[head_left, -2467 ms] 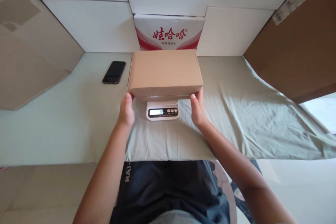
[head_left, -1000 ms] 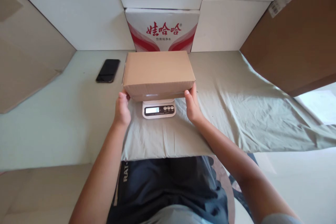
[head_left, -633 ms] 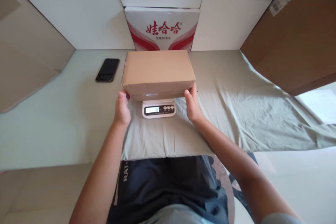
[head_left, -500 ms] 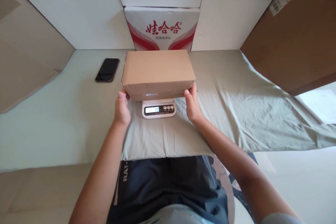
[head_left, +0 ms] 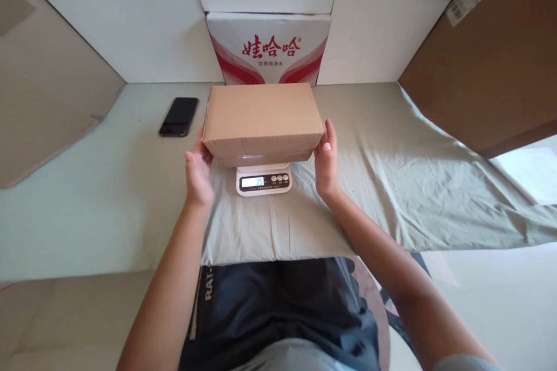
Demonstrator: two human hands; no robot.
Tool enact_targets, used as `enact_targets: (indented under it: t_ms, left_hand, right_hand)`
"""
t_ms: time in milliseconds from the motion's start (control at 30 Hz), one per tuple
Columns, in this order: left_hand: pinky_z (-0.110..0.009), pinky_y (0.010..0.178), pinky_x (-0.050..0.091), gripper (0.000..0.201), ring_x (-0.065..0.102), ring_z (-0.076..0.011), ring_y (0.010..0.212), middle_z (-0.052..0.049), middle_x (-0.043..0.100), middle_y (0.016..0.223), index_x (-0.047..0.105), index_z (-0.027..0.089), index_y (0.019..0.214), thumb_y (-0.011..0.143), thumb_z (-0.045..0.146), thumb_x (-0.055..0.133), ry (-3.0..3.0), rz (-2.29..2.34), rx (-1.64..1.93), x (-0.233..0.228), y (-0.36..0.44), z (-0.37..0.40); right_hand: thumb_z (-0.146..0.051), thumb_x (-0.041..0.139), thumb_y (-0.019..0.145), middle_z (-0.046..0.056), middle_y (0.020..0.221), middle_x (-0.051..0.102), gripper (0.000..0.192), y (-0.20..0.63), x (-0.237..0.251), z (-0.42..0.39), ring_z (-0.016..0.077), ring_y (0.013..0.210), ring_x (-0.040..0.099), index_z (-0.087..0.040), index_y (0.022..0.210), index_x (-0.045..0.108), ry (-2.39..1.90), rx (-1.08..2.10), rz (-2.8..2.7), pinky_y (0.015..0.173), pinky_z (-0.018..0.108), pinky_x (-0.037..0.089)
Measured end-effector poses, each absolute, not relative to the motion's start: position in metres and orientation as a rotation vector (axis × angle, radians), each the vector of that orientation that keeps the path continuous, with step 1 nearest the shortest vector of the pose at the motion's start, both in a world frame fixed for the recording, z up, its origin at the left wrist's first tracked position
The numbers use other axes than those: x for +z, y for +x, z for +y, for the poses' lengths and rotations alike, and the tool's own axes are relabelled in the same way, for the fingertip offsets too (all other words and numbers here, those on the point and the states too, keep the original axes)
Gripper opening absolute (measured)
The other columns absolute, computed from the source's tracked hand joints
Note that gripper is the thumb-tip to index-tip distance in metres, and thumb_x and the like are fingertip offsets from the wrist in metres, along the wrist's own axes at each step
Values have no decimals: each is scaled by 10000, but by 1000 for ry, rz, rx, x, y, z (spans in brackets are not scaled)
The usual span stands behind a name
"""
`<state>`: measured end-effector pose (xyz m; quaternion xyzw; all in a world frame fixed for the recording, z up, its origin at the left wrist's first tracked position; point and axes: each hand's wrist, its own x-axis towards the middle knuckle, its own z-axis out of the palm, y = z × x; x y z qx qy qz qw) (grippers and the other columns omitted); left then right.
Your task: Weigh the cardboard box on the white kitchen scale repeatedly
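A plain brown cardboard box [head_left: 261,119] rests on a small white digital scale [head_left: 263,179], whose lit display shows a number. My left hand [head_left: 197,171] is beside the box's near left corner, fingers spread, barely touching it or just off it. At the near right corner my right hand [head_left: 326,162] is held flat and upright, fingers apart, close to the box's side. Neither hand grips the box.
The scale stands on a grey-green cloth [head_left: 391,185] spread over the table. A black phone [head_left: 178,116] lies to the left. A red-and-white printed carton [head_left: 268,49] stands behind the box. Large cardboard sheets [head_left: 487,64] lean at both sides.
Both hands have let go of the box's lower corners and opened outward. The box now sits on the scale by itself, and the display reading has risen.
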<state>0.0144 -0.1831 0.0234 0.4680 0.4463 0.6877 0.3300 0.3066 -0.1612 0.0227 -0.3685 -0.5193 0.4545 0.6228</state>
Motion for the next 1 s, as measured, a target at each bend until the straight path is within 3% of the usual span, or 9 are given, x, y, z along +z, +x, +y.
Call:
enact_targets:
  t_ms: [267, 467, 667, 1000]
  left_hand:
    - [-524, 1384, 471, 1080, 529, -392, 1696, -101, 691, 1699, 780, 326, 1525, 930, 1105, 328, 1207, 1114, 1837, 10, 6, -174]
    - [-541, 1352, 482, 1071, 582, -410, 1641, -145, 769, 1565, 826, 279, 1420, 918, 1110, 373, 1125, 1103, 1873, 8, 12, -173]
    - [-540, 1363, 460, 1044, 561, -397, 1644, -129, 770, 1528, 822, 316, 1373, 899, 1126, 366, 1113, 1101, 1871, 6, 11, -170]
    - [-582, 1362, 452, 1052, 613, -424, 1579, -160, 781, 1479, 819, 276, 1273, 883, 1138, 359, 1119, 1134, 1869, 13, 17, -173]
  right_hand:
    - [-914, 562, 969, 8, 1954, 363, 949, 305, 17, -152, 320, 1865, 273, -421, 1761, 385, -881, 1059, -1095, 1556, 627, 183]
    - [-937, 604, 920, 12, 1934, 405, 960, 304, 17, -149, 322, 1854, 301, -410, 1707, 447, -886, 1068, -1045, 1558, 615, 194]
    - [-912, 560, 951, 3, 1928, 407, 909, 305, 16, -145, 321, 1856, 293, -420, 1706, 441, -904, 1061, -1062, 1553, 630, 189]
    - [-932, 601, 912, 45, 1890, 476, 897, 303, 20, -143, 346, 1832, 350, -372, 1613, 558, -885, 1077, -1052, 1547, 625, 212]
